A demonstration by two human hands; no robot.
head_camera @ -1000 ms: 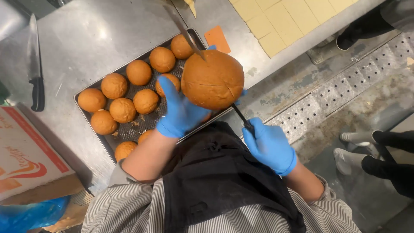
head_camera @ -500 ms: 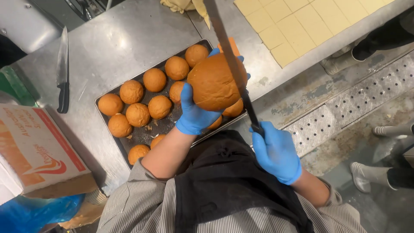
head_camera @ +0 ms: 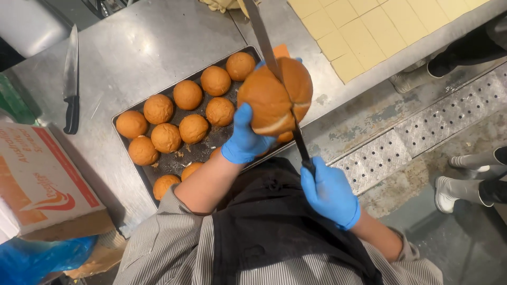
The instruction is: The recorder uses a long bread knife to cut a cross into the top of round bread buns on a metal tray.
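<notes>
The left hand (head_camera: 244, 138), in a blue glove, grips a large round bun (head_camera: 274, 96) above the baking tray (head_camera: 122, 138) of smaller buns (head_camera: 193, 128), near a spare knife (head_camera: 71, 79) and a cardboard box (head_camera: 39, 182). The right hand (head_camera: 328, 191) clasps the bread knife (head_camera: 274, 68). Half a second ago its blade lay across the top; now it has cut into the bun.

Blue gloves on both hands (thin, disposable), striped shirt, black apron.

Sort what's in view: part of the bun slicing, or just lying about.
In use:
left hand
held bun
bread knife
right hand
tray of buns

Lying about:
black-handled knife
cardboard box
blue bag
</notes>
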